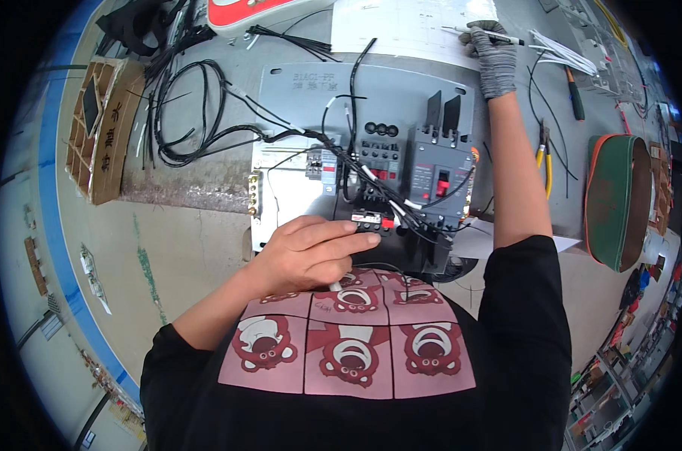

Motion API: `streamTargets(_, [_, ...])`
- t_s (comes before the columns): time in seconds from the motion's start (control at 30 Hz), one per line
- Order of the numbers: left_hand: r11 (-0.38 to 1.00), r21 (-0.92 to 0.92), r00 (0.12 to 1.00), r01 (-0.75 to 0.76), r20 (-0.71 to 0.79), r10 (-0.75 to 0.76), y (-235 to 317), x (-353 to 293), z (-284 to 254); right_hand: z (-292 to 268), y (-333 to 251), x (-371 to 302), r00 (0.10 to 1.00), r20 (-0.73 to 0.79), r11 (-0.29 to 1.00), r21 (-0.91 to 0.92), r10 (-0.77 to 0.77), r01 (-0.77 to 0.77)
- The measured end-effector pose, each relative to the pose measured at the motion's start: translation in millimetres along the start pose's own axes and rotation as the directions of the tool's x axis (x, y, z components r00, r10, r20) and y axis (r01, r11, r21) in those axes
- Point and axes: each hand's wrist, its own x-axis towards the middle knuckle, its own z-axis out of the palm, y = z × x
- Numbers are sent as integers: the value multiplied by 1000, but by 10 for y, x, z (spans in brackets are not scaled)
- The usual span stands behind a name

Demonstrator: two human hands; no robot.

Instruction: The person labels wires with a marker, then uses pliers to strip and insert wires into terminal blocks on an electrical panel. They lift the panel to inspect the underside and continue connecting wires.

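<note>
Grey metal mounting plate [299, 94], centre of frame, is the piece being worked on, devices fixed across it. White paper sheet [401, 26] lies top centre, by the plate's far edge. Black wire harness [317, 136] loops at upper left, then crosses the plate toward its lower right, several ends loose. Moulded-case circuit breaker [431, 173] sits right of centre. Left hand [307, 252], bare, at centre, fingers curled by the overload relay [369, 220]; contact unclear, underside hidden, can't tell whether it grips anything. Right hand [496, 64], gloved, upper right at the sheet's edge, fingers closed on a slim pen [514, 40]. Step in hand looks like pen work at the sheet, wiring seemingly part done. Next move likely calls for a steady pen grip, harness ends kept unsnagged.
</note>
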Motion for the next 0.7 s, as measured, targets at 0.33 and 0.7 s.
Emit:
streamTargets(0.33, [999,18,999,-32,-13,33,3,49,-22,12,-31,-22,1000,-28,1000,-9,-6,6])
streamTargets(0.7, [1000,8,1000,-12,14,12,3,85,-69,207,-226,-114,999,-32,999,-46,1,-2])
